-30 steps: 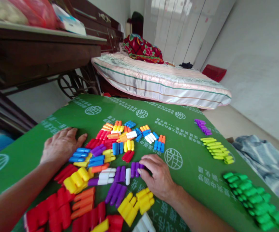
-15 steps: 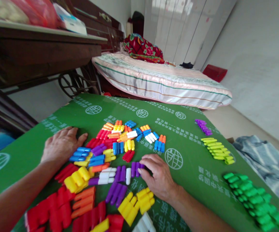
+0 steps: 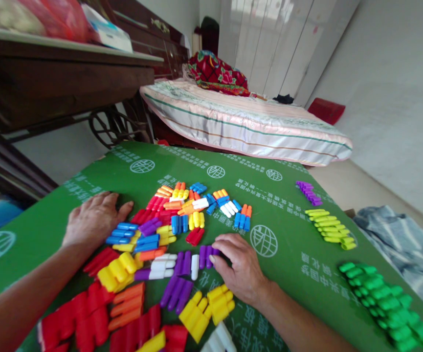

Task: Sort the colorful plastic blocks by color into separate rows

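A heap of small plastic pieces in red, yellow, blue, purple, orange and white [image 3: 167, 244] lies on a green printed board [image 3: 277, 215]. My left hand [image 3: 92, 217] rests flat at the heap's left edge, fingers stretched out, next to a cluster of blue pieces [image 3: 121, 233]. My right hand [image 3: 238, 266] sits at the heap's right side with fingers curled down. Its fingertips touch a pair of purple pieces [image 3: 207, 255]. Yellow pieces [image 3: 207, 308] lie just below that hand.
Sorted groups lie at the board's right: purple pieces [image 3: 308, 192], lime pieces [image 3: 330, 228] and green pieces [image 3: 385, 303]. A dark wooden table [image 3: 60, 73] stands at the left. A bed [image 3: 244, 122] lies beyond the board. Grey cloth [image 3: 402, 244] lies on the floor.
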`<state>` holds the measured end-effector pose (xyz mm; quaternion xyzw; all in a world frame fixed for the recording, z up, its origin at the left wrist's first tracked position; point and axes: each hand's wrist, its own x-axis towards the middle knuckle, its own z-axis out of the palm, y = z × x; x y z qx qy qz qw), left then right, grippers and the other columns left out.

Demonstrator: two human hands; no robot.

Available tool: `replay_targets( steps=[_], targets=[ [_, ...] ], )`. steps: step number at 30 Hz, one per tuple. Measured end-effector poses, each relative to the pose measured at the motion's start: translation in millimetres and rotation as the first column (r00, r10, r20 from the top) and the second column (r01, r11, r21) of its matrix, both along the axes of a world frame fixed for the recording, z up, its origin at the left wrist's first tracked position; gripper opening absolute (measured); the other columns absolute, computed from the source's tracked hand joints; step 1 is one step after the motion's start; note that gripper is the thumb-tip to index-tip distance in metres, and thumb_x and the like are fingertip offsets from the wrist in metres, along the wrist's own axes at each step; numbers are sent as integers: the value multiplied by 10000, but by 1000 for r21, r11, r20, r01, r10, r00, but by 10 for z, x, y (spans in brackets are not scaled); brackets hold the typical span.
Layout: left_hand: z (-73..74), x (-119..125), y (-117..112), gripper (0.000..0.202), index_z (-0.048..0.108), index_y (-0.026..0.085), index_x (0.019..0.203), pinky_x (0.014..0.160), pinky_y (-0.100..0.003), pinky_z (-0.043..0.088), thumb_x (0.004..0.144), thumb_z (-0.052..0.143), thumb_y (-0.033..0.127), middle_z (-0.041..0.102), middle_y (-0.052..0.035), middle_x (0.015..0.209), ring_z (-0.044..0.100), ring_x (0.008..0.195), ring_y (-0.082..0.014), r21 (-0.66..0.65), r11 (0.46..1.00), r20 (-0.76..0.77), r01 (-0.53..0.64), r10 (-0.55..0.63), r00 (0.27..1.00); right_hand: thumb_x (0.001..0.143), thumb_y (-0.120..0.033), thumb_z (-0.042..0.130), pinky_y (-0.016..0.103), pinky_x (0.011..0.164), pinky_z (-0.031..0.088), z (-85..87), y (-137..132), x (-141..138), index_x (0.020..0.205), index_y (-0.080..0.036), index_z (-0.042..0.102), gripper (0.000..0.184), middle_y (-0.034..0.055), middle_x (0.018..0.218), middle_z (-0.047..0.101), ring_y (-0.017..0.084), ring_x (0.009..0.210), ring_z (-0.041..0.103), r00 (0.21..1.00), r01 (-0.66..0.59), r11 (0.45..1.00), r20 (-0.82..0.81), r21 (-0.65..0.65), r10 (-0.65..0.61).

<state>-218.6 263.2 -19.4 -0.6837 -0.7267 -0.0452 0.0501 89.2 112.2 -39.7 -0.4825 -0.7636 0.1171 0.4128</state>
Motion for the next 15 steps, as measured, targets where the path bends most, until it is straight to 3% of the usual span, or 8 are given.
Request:
replay_targets(
  steps=[15],
  targets=[
    [18, -1, -9, 687, 471, 81, 1283, 1047, -523, 326, 877, 207, 568, 427, -213, 1419, 381, 1310, -356, 8, 1000, 27, 21, -21, 999, 872, -206, 540, 329, 822, 485, 15, -5, -5, 921, -196, 654, 124, 65, 942, 662, 179, 903, 581, 1000, 3, 1000, -3, -10, -3]
  ],
)
